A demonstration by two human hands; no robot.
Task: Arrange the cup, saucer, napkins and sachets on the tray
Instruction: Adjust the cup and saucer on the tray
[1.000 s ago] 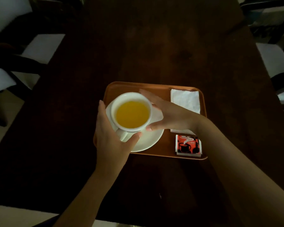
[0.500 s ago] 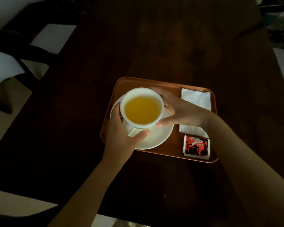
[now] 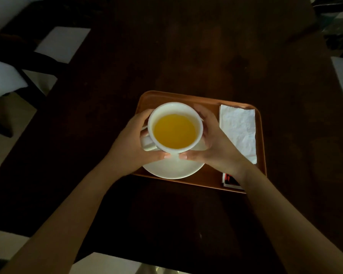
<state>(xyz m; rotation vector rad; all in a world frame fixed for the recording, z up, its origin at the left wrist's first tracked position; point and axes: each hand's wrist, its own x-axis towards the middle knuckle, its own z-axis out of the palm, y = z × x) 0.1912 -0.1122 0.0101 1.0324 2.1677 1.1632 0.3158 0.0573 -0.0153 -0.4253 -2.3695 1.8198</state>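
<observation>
Cupping cup (image 3: 175, 129) both hands | sachet (image 3: 230, 180) print unreadable

Probably a café or dining room: dark wooden table (image 3: 186, 46) filling the frame, white-cushioned chairs (image 3: 4, 80) at upper left and right edge, serving tray (image 3: 262, 135) with paper napkin (image 3: 239, 129).

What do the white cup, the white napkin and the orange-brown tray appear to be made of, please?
White cup: probably glazed ceramic, given its thick, smooth rim. White napkin: thin paper, matte and crinkled. Orange-brown tray: likely plastic, with a smooth moulded rim and rounded corners, though dim light leaves this uncertain.
</observation>
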